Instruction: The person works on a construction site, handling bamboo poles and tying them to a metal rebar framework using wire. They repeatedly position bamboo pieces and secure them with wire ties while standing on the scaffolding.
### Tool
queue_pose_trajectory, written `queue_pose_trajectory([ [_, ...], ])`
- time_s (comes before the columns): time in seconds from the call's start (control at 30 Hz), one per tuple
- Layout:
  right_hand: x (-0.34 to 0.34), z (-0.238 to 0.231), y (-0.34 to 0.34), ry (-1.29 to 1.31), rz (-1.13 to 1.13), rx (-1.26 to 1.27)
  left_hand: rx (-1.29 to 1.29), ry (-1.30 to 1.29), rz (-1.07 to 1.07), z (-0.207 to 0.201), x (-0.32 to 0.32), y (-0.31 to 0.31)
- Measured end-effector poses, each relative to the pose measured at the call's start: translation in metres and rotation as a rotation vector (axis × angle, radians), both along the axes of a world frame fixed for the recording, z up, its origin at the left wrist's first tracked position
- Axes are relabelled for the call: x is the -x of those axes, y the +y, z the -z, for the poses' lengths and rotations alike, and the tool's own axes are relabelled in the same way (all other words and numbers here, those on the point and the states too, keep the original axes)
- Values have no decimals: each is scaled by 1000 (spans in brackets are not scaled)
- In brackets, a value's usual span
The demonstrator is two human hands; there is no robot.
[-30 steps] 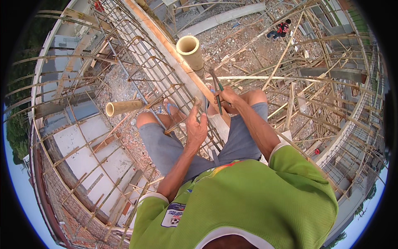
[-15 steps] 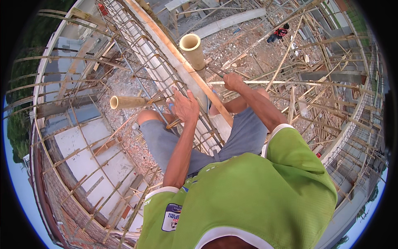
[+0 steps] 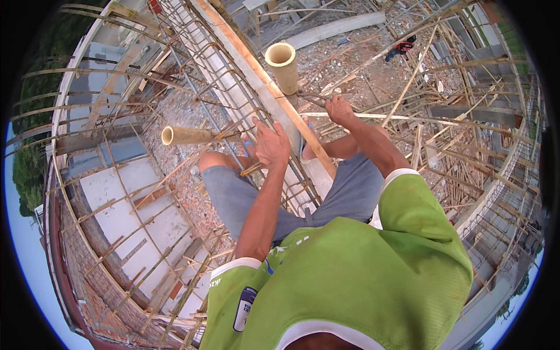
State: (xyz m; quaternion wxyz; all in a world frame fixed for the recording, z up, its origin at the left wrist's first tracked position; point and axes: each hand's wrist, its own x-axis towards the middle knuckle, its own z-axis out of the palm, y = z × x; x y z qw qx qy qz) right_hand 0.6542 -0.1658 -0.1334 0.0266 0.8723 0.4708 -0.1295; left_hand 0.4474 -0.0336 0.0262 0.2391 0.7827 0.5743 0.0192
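My left hand (image 3: pixel 272 144) rests over the long steel rebar cage (image 3: pixel 224 76), its thumb and forefinger apart; its other fingers are partly hidden. In my right hand (image 3: pixel 340 109) are the dark handles of a pair of pincers (image 3: pixel 314 98). The pincers point left toward an upright bamboo pole (image 3: pixel 286 73), beyond the wooden board (image 3: pixel 271 87) that runs along the cage. Where the pincers' jaws end is hard to make out. My legs straddle the board and the cage.
A second bamboo pole (image 3: pixel 189 136) juts out at the left. Far below lies rubble-covered ground (image 3: pixel 344 64) with loose timber (image 3: pixel 449 149). A person (image 3: pixel 401 46) in dark and red clothing is down there. Bamboo scaffolding (image 3: pixel 111 204) and rebar mesh surround the spot.
The whole view has shifted a little, so everything sits slightly farther right. My right hand has turned slightly on the pincers, and the handles look farther apart. My left hand stays over the cage.
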Motion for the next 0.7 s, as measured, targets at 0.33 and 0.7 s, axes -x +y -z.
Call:
queue_pose_trajectory([
  [0.33, 59, -1, 2, 1412, 762, -286, 47, 64, -9, 4, -3, -1],
  [0.7, 70, 25, 14, 1424, 832, -185, 73, 76, 17, 1, 9, 1],
])
